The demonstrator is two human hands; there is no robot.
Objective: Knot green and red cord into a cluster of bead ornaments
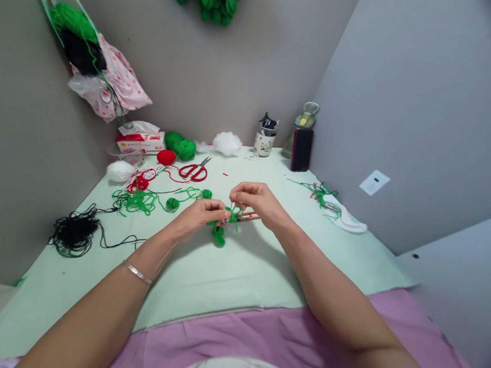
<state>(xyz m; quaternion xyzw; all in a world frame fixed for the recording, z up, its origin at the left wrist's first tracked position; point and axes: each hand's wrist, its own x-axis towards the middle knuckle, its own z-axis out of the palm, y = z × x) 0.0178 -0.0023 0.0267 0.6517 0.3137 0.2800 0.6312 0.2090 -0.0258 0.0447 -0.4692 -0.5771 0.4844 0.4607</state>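
Observation:
Both my hands meet over the middle of the pale green table (220,274). My left hand (200,215) pinches a strand of green yarn (233,213); a small green knitted ball (218,235) hangs just below it. The fingers of my right hand (256,200) are closed on the same green yarn, where it sits on thin red sticks (249,216) that poke out toward the right. A silver bracelet (137,272) is on my left wrist.
Red scissors (194,170), a red yarn ball (166,156), green yarn balls (181,145), white stuffing (227,143), loose green yarn (137,201) and a black yarn tangle (74,231) lie at the back and left. A tissue box (141,141), cup (264,141), dark phone (301,149) and yarn scraps (328,198) lie near the walls.

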